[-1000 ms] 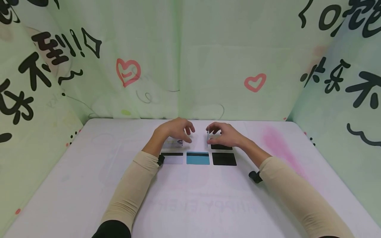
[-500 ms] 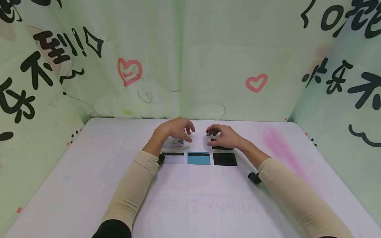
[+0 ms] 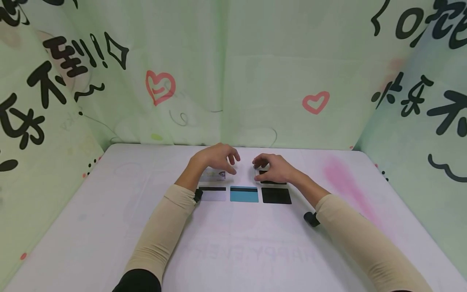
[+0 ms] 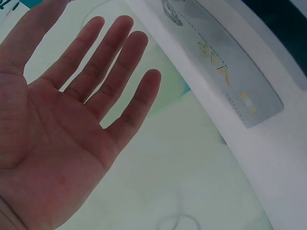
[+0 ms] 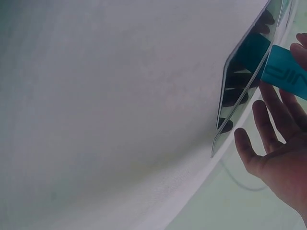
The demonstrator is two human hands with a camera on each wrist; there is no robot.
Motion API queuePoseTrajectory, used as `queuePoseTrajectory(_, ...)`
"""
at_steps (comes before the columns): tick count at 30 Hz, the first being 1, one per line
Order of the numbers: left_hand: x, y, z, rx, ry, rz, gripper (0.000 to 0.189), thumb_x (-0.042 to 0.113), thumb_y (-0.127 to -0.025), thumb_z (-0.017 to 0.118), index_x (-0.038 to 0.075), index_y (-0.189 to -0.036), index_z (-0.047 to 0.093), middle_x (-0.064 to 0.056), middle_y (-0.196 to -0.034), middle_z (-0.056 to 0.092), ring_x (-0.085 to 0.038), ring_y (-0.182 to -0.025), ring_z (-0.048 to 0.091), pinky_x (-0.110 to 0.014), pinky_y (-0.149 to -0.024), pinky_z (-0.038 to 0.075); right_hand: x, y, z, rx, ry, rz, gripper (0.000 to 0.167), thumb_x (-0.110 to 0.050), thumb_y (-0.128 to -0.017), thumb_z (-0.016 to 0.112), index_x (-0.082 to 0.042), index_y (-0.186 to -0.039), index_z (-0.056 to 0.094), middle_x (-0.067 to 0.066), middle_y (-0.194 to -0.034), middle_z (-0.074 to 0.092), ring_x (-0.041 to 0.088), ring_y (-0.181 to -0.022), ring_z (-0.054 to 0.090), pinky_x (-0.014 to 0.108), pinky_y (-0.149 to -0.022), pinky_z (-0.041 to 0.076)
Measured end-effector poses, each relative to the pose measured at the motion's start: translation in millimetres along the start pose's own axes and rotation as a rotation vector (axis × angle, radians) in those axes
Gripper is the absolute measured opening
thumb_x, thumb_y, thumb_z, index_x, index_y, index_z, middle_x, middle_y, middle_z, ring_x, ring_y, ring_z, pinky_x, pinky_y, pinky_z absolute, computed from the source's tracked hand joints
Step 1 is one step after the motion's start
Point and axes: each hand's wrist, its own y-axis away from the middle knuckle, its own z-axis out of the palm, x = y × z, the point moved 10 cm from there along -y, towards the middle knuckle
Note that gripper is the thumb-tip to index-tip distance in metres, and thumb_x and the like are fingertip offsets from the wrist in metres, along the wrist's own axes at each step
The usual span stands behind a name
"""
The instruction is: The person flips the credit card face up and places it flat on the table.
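Note:
My right hand pinches a teal card with large lettering, held upright above the table's far part. In the head view that card shows only as a thin edge. Below this hand lies a black card, partly hidden. My left hand hovers to the left with its fingers spread and nothing in them. A pale printed card lies beneath it, partly covered by the wrist. Nearer to me, a row holds a pale card with a black stripe, a blue striped card and a black card.
The white table carries faint printed letters and a pink smear at right. Light green curtains with dark writing and red hearts stand behind and on both sides. Black wrist cameras hang below the wrists.
My right hand has lowered slightly, with the teal card still in its fingers. The left hand and the cards on the table stay put; the head view shifts a little.

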Motion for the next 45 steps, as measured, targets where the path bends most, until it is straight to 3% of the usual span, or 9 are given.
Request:
queuePoseTrajectory(13, -0.1, -0.7, -2.0, 0.011, -0.006, -0.001, 0.051, 0.029, -0.09, 0.082, 0.014, -0.136, 0.067, -0.006, -0.125, 0.072, -0.022, -0.112, 0.066, -0.043, -0.1, 0.053, -3, -0.6, 0, -0.01, 0.029, 0.015, 0.061, -0.027, -0.089, 0.083, -0.003, -0.14, 0.06, 0.012, -0.129, 0.069, 0.03, -0.119, 0.061, 0.048, -0.105, 0.052)
queuePoseTrajectory(45, 5.5, 1.3, -2.6, 0.032, -0.019, 0.033, 0.059, 0.032, -0.09, 0.082, 0.013, -0.141, 0.061, -0.008, -0.125, 0.071, -0.022, -0.108, 0.066, -0.04, -0.096, 0.054, -11, -1.1, 3, 0.0, 0.055, -0.008, 0.061, -0.03, -0.087, 0.085, -0.005, -0.138, 0.066, 0.013, -0.125, 0.07, 0.03, -0.116, 0.061, 0.045, -0.095, 0.055)
